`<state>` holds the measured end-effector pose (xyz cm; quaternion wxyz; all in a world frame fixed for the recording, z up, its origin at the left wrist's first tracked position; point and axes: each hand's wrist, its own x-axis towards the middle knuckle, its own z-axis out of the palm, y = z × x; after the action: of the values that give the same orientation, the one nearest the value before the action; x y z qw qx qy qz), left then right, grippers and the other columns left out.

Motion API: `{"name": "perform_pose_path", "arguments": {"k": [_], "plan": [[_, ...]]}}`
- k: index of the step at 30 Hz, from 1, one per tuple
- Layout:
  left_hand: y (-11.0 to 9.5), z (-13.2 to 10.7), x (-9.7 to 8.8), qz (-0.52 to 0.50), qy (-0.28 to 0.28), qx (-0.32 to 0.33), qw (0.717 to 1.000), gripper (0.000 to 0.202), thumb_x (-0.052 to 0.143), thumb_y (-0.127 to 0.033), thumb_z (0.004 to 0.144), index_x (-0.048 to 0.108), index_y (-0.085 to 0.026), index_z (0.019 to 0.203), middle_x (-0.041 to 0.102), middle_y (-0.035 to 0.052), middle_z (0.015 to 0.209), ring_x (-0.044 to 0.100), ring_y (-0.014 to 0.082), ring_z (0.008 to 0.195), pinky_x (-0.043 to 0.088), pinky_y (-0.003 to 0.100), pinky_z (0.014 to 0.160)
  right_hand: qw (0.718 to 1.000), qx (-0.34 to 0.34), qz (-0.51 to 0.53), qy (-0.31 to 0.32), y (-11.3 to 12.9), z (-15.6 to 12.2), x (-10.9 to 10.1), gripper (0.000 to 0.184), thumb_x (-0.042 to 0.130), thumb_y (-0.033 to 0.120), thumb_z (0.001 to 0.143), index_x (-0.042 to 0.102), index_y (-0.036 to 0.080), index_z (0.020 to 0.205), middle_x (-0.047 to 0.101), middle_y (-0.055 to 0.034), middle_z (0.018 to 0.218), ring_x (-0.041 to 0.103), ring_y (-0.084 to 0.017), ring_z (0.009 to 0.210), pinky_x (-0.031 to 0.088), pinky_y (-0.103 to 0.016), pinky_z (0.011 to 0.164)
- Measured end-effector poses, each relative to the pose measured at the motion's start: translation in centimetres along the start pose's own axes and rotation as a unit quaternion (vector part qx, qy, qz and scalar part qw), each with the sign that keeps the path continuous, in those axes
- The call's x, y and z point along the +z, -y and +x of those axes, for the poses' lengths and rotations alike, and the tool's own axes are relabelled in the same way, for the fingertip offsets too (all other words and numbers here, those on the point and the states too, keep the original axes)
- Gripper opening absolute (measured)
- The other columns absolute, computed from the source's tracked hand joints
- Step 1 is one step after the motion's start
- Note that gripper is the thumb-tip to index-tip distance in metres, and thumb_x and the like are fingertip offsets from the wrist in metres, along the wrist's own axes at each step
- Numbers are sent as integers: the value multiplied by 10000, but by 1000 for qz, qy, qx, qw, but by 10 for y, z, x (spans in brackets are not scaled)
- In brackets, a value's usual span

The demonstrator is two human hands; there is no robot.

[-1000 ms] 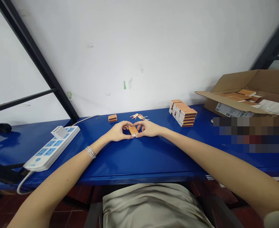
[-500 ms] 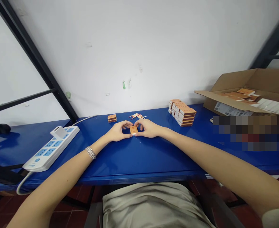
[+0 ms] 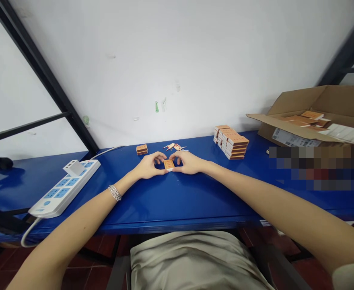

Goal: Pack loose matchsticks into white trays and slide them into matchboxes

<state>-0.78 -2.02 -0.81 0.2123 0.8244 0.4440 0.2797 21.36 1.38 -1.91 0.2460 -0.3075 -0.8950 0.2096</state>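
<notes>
Between my left hand (image 3: 148, 167) and my right hand (image 3: 189, 163) lies a small orange matchbox (image 3: 169, 164), flat on the blue table (image 3: 177, 201). Fingertips of both hands press its sides, and its lower edge shows a white sliver. Just beyond my hands are a loose pile of red-tipped matches (image 3: 175, 147) and a single closed matchbox (image 3: 141, 149). A bracelet of several silver strands (image 3: 114, 193) circles my left wrist.
A stack of orange matchboxes (image 3: 230, 142) stands to the right. Further right, an open cardboard box (image 3: 312, 100) holds more matchboxes. A white power strip with blue panels (image 3: 64, 189) lies at the left, and a white wall backs the table.
The matchbox sits slightly straighter between my fingers. My hands stay around it, and the whole view has shifted only slightly.
</notes>
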Motion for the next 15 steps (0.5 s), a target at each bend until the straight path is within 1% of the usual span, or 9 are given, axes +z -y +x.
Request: {"name": "perform_pose_path", "arguments": {"k": [6, 10, 13, 15], "plan": [[-2, -1, 0, 20, -5, 4, 1000, 525, 785, -401, 651, 575, -186, 1082, 666, 25, 960, 551, 137, 749, 454, 290, 726, 1000, 8, -11, 1, 0, 1, 1, 450, 740, 324, 729, 637, 125, 1119, 681, -100, 1030, 593, -155, 746, 466, -281, 683], [-2, -1, 1, 30, -9, 1, 1000, 526, 782, -411, 648, 574, -187, 1076, 655, 25, 964, 531, 136, 728, 453, 287, 704, 1000, 4, 1, 1, -1, 1, 1, 455, 740, 311, 733, 629, 130, 1135, 683, -100, 1053, 598, -158, 761, 481, -293, 712], [-2, 0, 2, 54, -21, -12, 998, 544, 772, -440, 660, 561, -182, 1091, 638, 31, 935, 540, 152, 751, 460, 298, 720, 1000, 16, 13, -7, -1, 1, -2, 537, 762, 286, 717, 602, 151, 1211, 665, -115, 1140, 622, -161, 796, 493, -305, 748], [-3, -1, 1, 87, -31, -24, 995, 577, 758, -507, 669, 551, -175, 1094, 613, 27, 867, 546, 166, 739, 453, 301, 686, 999, 28, 11, -14, -1, 0, -6, 615, 784, 277, 695, 578, 156, 1261, 647, -126, 1176, 633, -162, 805, 499, -308, 761]]}}
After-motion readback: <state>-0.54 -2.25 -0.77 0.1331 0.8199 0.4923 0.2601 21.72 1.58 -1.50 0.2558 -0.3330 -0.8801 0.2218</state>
